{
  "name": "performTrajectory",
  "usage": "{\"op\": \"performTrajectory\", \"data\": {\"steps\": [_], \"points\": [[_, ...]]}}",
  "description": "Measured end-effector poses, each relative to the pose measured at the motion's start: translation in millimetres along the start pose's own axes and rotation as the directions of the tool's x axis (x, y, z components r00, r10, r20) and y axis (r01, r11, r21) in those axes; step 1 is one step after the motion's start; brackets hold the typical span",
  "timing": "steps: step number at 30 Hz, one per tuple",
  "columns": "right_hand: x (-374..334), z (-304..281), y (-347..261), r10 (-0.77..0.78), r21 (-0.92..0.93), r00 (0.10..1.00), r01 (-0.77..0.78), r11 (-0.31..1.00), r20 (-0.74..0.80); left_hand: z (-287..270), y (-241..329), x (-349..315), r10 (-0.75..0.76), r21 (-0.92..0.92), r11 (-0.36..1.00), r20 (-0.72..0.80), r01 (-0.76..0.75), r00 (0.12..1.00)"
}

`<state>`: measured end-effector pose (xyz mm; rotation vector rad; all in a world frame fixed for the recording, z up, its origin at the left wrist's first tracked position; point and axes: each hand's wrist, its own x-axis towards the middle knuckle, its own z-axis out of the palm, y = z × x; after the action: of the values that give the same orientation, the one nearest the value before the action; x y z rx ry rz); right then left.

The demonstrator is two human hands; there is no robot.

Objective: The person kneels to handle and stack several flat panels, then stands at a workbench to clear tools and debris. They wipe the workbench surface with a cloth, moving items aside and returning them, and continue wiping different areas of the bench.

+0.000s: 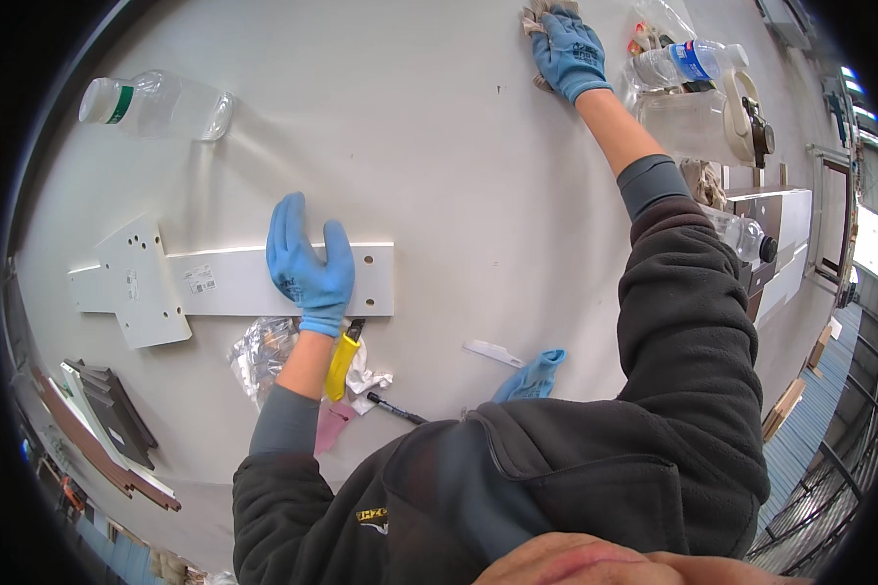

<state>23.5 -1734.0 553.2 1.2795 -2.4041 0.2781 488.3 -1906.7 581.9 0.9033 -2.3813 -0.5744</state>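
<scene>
Fingers of the blue-gloved right hand (570,54) are closed over crumpled beige cloth (535,19) near one o'clock, the blue-gloved left hand (310,273) spread at nine; wiping seems underway, flat pressure being called for.

Bright, diffuse light on the table (439,195); soft-edged shadows spread from the left bottle (171,107), small glints on its plastic. Window (875,242) at far right overexposed to flat white. Strong fisheye curvature: straight edges bow toward a black rim; centre reasonably sharp, right-hand background squeezed and softer, fine detail lost.
</scene>
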Motion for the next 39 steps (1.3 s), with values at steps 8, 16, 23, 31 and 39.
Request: {"op": "performTrajectory", "data": {"steps": [8,16,23,31,39], "points": [[-136,-88,-39,-0.167,0.201,0.984,0.150,0.968,0.067,1,-3,-1,0.029,-0.008,1.000,0.010,-0.029,1.000],[-3,17,21,-0.020,0.086,1.000,0.021,0.996,-0.009,1,-1,0,0.012,0.025,1.000,0.015,-0.013,1.000],[-93,-24,7,0.158,0.054,0.987,-0.156,0.986,-0.035,0,-1,0,0.029,0.001,1.000,-0.001,-0.029,1.000],[61,51,-23,0.275,0.075,0.961,-0.274,0.959,-0.004,-2,1,2,0.004,0.000,1.000,0.030,-0.004,1.000],[53,36,-207,-0.212,0.448,0.971,0.239,0.861,-0.111,-2,4,4,0.031,0.065,0.997,0.061,-0.035,0.998]]}}
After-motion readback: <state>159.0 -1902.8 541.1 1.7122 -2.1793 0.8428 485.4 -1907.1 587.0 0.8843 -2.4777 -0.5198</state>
